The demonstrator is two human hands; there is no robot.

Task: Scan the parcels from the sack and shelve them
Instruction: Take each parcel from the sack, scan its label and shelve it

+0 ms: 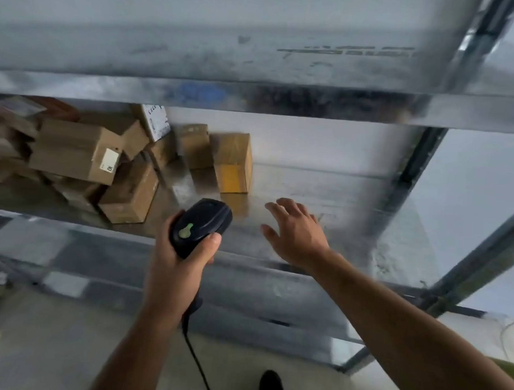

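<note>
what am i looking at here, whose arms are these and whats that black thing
There is no machine here. The single picture comes from a camera worn on a person's head, looking down at their own arms. The left hand grips a black barcode scanner, and its cable hangs down. The right hand is open and empty, fingers spread over a metal shelf. Cardboard boxes are piled on the left part of that shelf. The picture is too blurred to read their labels.
</note>
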